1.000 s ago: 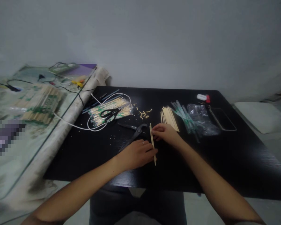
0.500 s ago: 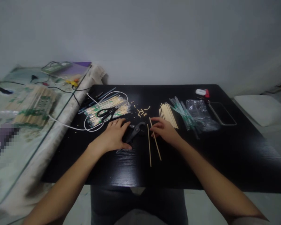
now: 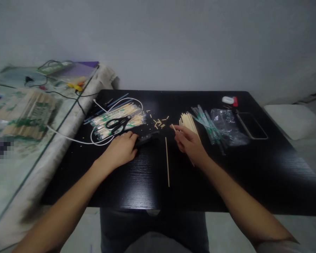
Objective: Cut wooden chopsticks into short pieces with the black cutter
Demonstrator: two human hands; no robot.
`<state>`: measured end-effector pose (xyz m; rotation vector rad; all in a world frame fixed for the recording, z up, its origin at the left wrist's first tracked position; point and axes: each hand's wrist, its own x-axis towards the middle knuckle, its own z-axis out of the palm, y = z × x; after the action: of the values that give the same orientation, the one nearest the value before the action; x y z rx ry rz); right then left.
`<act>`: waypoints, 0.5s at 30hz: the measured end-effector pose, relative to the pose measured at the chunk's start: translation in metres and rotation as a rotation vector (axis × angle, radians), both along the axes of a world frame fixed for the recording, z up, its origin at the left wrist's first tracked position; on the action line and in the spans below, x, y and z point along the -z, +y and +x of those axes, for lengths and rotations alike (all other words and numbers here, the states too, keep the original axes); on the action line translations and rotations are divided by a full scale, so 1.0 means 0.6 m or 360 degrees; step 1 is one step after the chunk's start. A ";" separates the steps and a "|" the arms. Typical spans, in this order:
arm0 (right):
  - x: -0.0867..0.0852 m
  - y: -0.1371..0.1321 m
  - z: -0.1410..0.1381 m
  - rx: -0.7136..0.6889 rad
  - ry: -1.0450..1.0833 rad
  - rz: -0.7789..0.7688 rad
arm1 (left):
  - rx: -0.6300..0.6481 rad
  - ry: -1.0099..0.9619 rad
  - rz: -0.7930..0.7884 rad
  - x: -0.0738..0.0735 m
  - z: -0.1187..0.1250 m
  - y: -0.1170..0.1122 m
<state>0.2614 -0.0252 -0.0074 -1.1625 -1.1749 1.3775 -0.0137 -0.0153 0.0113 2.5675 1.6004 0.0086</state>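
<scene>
My left hand [image 3: 121, 150] is closed around the handle of black pruning shears [image 3: 147, 137] that lie on the black table [image 3: 265, 168]. In my right hand [image 3: 188, 142] I pinch one thin wooden stick [image 3: 173, 127], whose tip pokes out past my fingers. A second stick [image 3: 167, 161] lies loose on the table between my hands. Just beyond my right hand sits a pile of bare sticks [image 3: 189, 123]. Short cut stick bits [image 3: 159, 123] are scattered behind the shears.
A packet of wrapped sticks with black scissors [image 3: 118, 124] on top and a white cable [image 3: 94, 140] lie at the left. Empty wrappers [image 3: 218, 126], a phone [image 3: 251, 125] and a small white and red item [image 3: 229, 100] are at the right. A cluttered glass-topped surface [image 3: 28, 116] adjoins the left.
My left hand let go of the sticks and moved left onto the shears' handle. My right hand lifted one stick; the other stayed lying on the table.
</scene>
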 end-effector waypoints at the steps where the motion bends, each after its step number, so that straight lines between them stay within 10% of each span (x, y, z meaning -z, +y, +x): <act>1: -0.002 -0.002 -0.001 0.0006 -0.0019 0.0042 | -0.0044 -0.0063 0.0029 -0.001 -0.001 0.002; 8: -0.019 -0.016 -0.001 0.0065 -0.0264 0.0347 | -0.0014 -0.0832 0.0250 -0.014 0.044 0.013; 15: -0.010 -0.025 -0.003 0.0101 -0.0360 0.0413 | -0.0028 -0.0859 0.0080 0.015 0.087 -0.004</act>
<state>0.2593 -0.0403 -0.0014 -1.1774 -1.4177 1.0289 0.0388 -0.0177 0.0022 2.3010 1.4176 0.6860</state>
